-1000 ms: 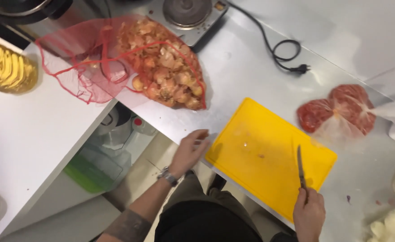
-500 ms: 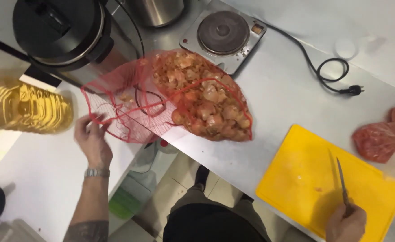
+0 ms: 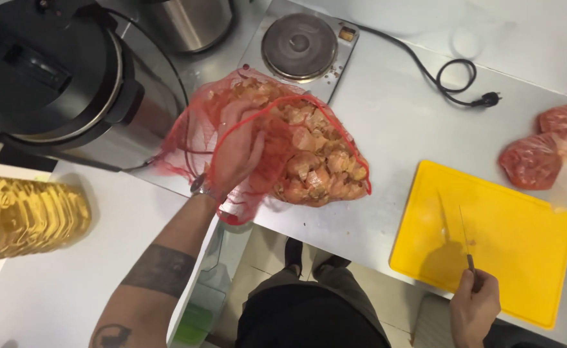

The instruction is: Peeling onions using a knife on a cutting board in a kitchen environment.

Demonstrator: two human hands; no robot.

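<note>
My left hand is pushed inside the mouth of a red mesh sack full of onions lying on the steel counter; the fingers reach toward the onions, and I cannot tell whether they grip one. My right hand holds a thin knife by its handle at the near edge of a yellow cutting board, with the blade resting flat on the board and pointing away from me.
A black-lidded cooker and a steel pot stand at the back left, an electric hotplate behind the sack, its plug loose. Bagged red meat lies right. A yellow oil bottle sits left.
My left hand moved from the cutting board's left edge over to the sack, then from its open netting into the sack among the onions. The right hand stayed on the knife.
</note>
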